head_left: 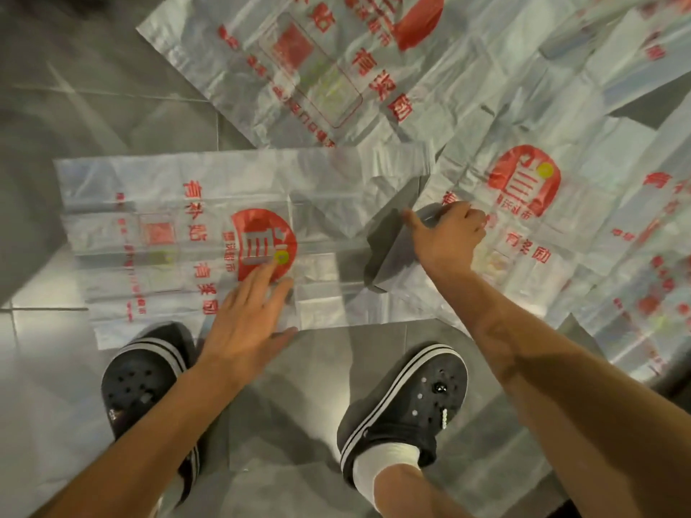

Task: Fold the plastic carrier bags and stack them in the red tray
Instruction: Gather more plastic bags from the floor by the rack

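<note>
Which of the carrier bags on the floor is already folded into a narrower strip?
The bag nearest the feet, pressed by the left hand; the others lie spread flat behind and to its right.

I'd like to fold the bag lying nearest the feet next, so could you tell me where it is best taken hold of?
Take the bag at its handle end, on the person's right, where the right hand already pinches a strap beside the cutout. That narrow edge is loose and lifts from the floor, while the body lies flat under the left hand. Coming from the right probably lets it fold leftward.
</note>
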{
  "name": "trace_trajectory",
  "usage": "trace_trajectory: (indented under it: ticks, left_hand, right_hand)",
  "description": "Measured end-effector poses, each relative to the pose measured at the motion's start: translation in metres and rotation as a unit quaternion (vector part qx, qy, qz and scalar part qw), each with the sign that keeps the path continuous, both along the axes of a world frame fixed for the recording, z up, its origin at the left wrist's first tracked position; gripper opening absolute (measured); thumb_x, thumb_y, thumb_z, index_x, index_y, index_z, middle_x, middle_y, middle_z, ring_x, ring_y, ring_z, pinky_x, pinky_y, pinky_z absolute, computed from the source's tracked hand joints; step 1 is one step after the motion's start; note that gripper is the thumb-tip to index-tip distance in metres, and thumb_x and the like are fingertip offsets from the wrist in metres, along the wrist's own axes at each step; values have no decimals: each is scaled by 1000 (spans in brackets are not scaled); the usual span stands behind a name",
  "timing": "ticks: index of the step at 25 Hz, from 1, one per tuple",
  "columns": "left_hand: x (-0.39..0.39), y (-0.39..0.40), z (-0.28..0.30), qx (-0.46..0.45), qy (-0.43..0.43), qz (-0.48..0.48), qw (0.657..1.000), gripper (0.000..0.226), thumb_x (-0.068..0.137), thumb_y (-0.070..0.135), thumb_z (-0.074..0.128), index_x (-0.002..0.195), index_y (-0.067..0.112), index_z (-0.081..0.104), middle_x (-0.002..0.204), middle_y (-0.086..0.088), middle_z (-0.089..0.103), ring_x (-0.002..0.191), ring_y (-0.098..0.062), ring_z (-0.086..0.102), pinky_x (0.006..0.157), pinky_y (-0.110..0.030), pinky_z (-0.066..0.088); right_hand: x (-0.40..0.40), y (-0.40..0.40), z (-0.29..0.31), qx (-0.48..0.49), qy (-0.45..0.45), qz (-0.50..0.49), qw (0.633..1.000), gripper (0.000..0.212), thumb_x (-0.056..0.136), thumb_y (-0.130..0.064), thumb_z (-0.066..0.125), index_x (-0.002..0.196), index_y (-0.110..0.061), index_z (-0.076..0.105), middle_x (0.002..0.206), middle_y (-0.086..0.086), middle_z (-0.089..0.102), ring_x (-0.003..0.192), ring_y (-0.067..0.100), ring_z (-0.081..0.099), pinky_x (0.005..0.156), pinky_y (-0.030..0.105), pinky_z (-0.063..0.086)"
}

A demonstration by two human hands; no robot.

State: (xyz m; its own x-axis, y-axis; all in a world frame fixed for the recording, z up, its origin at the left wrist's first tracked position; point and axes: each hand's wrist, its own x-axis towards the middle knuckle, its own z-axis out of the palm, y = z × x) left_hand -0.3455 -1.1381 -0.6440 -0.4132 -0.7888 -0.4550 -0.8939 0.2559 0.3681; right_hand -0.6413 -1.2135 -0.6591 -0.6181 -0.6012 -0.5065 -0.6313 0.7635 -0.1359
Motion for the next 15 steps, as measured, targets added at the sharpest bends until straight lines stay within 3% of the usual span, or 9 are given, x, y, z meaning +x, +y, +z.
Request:
trace_trajectory:
  ticks: [2, 4, 7, 11, 13, 15]
  left_hand:
    - [14, 15, -14, 9, -23, -61, 998, 97, 67, 36, 90, 149, 17, 42, 158, -15, 34, 142, -35, 38, 109, -52, 33]
    - [24, 11, -28, 8, -9, -83, 996, 99, 65, 32, 92, 150, 19, 43, 158, -13, 35, 143, -34, 34, 108, -53, 31]
    - [36, -1, -40, 20, 22, -107, 994, 86, 71, 24, 89, 147, 24, 47, 158, -9, 35, 142, -30, 33, 107, -59, 39]
    - [34, -15, -35, 7, 24, -109, 994, 63, 79, 16, 83, 137, 21, 58, 150, -8, 48, 135, -31, 48, 103, -56, 48]
    - [28, -23, -27, -19, 14, -100, 995, 53, 73, 9, 86, 123, 11, 69, 135, -11, 61, 120, -33, 60, 97, -51, 51]
    - [25, -32, -12, -6, 19, -51, 998, 38, 77, 6, 82, 114, 10, 71, 126, -9, 65, 112, -30, 63, 91, -46, 55]
  right_hand:
    - [12, -5, -9, 24, 55, -11, 998, 90, 85, -66, 64, 139, 1, 39, 145, 23, 36, 135, 41, 34, 112, 46, 29]
    - [16, -4, -15, 9, 63, -9, 998, 77, 90, -57, 64, 139, -3, 41, 149, 22, 32, 138, 41, 30, 113, 50, 31]
    - [9, 5, -20, -11, 52, 42, 998, 47, 100, -35, 56, 134, -4, 50, 152, 22, 27, 140, 41, 28, 117, 49, 28]
    - [-4, 9, -12, -15, 28, 52, 998, 30, 100, -20, 54, 121, 0, 60, 148, 19, 35, 132, 37, 38, 115, 45, 35]
    - [-9, 7, 5, -33, -29, 19, 999, 19, 98, -16, 55, 111, -3, 60, 132, 16, 49, 117, 32, 52, 104, 42, 45]
    - [-18, 7, 33, -77, -71, -40, 994, 7, 96, -13, 54, 96, -7, 56, 97, 6, 58, 88, 22, 58, 80, 36, 47]
